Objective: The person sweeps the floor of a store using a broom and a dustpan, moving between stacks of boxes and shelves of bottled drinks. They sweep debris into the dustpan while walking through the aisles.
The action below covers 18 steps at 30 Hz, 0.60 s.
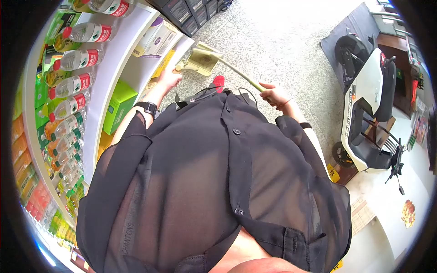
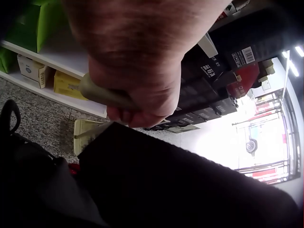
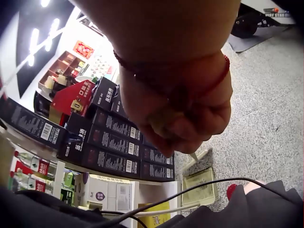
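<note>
In the head view my left hand grips the thick pale handle of a dustpan, with the fingers curled round it. The pale yellow dustpan lies close over the speckled floor, ahead of my feet. My right hand holds a long pale green broom handle, which slants down and left to the dustpan. A narrow pale bar shows at its far end beside the dustpan; bristles are hidden. In the right wrist view the curled right fingers wrap the handle.
Shelves with water bottles and a green box stand on the left. Black cartons are stacked ahead. A white scooter is parked on the right. A red shoe tip shows below, and a dark cord hangs nearby.
</note>
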### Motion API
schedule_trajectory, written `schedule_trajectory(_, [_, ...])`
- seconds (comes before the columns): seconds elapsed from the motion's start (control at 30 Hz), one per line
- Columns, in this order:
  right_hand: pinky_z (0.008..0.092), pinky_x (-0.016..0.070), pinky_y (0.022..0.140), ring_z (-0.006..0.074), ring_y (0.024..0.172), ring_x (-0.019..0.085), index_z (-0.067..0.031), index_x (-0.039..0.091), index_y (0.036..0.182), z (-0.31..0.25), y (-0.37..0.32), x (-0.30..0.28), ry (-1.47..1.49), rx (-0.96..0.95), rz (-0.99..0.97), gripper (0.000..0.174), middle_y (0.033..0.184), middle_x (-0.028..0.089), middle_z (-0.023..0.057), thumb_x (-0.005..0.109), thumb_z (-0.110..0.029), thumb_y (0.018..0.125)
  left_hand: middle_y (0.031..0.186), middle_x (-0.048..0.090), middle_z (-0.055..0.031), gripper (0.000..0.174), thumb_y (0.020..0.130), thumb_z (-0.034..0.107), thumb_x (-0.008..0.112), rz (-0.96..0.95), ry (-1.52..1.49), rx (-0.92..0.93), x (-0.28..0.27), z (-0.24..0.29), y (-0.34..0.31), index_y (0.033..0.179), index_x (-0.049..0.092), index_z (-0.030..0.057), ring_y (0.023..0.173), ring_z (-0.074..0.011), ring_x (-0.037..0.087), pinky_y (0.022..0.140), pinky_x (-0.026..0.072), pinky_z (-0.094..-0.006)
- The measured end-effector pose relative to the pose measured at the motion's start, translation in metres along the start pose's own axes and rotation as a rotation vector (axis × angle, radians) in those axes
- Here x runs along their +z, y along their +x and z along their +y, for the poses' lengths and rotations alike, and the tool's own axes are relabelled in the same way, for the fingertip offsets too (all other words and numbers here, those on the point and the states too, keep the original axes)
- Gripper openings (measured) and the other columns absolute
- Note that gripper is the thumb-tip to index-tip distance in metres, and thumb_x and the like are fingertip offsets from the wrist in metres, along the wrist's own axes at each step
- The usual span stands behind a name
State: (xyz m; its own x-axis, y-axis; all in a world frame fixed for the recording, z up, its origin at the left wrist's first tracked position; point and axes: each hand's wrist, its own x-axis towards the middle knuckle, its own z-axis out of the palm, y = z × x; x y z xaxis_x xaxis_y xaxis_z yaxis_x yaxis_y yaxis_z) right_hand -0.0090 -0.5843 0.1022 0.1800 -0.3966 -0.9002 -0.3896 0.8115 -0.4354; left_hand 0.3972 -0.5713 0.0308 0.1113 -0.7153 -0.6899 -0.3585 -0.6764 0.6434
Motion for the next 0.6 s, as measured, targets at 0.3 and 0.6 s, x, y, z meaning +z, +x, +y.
schedule_trajectory(0.3, [0.0195, 0.0242, 0.038, 0.0045, 0.044, 0.035, -0.0041, 0.047, 0.126, -0.023, -0.033, -0.077, 0.191, -0.092, -0.038, 0.054, 0.063, 0.05, 0.0003, 0.056, -0.008, 0.074, 0.067, 0.054, -0.0021, 0.04, 0.066, 0.001, 0.058, 0.054, -0.007, -0.005, 0.004, 0.015, 0.0, 0.106, 0.056, 0.0018, 0.053, -0.0093, 0.05, 0.045, 0.0411, -0.0234])
schedule_trajectory(0.6, [0.0206, 0.0244, 0.035, 0.0055, 0.041, 0.034, -0.0045, 0.036, 0.132, -0.116, 0.062, -0.134, 0.186, -0.181, 0.138, 0.061, 0.06, 0.048, 0.0003, 0.058, -0.008, 0.076, 0.067, 0.054, -0.0016, 0.049, 0.067, -0.001, 0.057, 0.121, -0.127, -0.101, 0.029, 0.026, 0.018, 0.115, 0.054, 0.0043, 0.051, -0.008, 0.049, 0.044, 0.0419, -0.0227])
